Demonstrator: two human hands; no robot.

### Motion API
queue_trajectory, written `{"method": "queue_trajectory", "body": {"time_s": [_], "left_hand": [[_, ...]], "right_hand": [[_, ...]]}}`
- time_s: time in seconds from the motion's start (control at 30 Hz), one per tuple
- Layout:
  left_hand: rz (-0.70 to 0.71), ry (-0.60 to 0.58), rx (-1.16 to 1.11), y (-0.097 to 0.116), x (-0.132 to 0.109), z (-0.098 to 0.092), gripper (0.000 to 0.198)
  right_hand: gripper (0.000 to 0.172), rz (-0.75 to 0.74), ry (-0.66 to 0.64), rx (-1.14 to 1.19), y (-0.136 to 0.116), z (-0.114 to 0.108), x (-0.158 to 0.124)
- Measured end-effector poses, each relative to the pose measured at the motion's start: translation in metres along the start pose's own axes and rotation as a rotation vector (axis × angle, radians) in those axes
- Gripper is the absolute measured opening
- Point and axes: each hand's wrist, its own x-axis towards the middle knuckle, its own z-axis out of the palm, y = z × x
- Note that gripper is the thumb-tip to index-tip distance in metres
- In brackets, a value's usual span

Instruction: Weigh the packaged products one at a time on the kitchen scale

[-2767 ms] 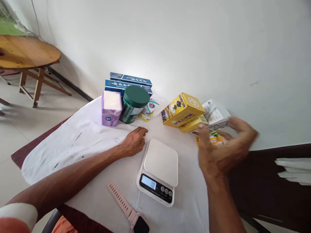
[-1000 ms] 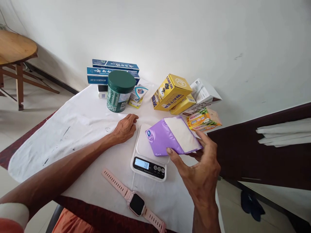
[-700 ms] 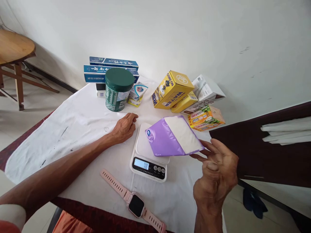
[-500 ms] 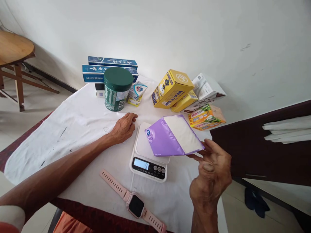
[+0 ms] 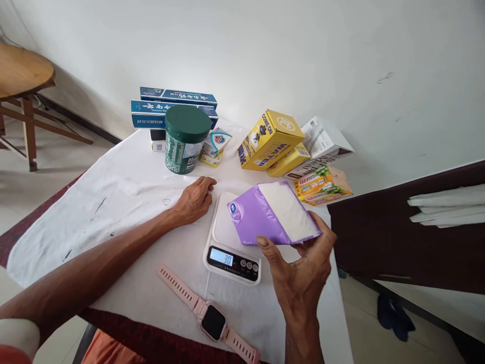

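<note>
A purple tissue pack [image 5: 261, 215] with a pale panel lies tilted over the white kitchen scale [image 5: 220, 232], its right end sticking out past the platform. The scale's lit display reads 30. My right hand [image 5: 299, 268] holds the pack's near right corner, thumb against the front side and fingers around the right end, partly hidden behind it. Left of the scale, my left hand [image 5: 195, 199] rests on the white cloth with its fingers curled in and nothing visible in them. A pink smartwatch [image 5: 212, 321] lies on the cloth in front of the scale.
Behind my left hand stand a green tub [image 5: 185, 144], blue toothpaste boxes [image 5: 151, 114] and small cartons [image 5: 215, 143]. Beyond the pack are a yellow box [image 5: 271, 139], a white box [image 5: 326, 136] and an orange carton [image 5: 322, 184]. A wooden stool [image 5: 25, 73] stands far left.
My right hand has moved left and turned, and its thumb now presses the pack's near side. The scale's reading has risen from 9 to 30. My left hand stays put.
</note>
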Motion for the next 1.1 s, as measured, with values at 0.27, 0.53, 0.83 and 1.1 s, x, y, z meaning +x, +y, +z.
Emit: {"method": "queue_trajectory", "body": {"time_s": [0.27, 0.53, 0.83, 1.1], "left_hand": [[-0.013, 0.006, -0.008, -0.002, -0.001, 0.001, 0.038], [0.003, 0.025, -0.022, -0.004, -0.001, 0.002, 0.039], [0.006, 0.036, -0.013, -0.003, -0.003, 0.003, 0.039], [-0.006, 0.028, -0.026, 0.001, -0.004, 0.002, 0.04]], "right_hand": [[0.079, 0.157, 0.143, -0.079, -0.009, 0.024, -0.002], [0.074, 0.15, 0.413, -0.13, 0.015, 0.001, 0.057], [0.085, 0.212, 0.414, -0.209, 0.091, 0.043, 0.125], [0.104, 0.057, 0.427, -0.17, 0.089, 0.032, 0.099]]}}
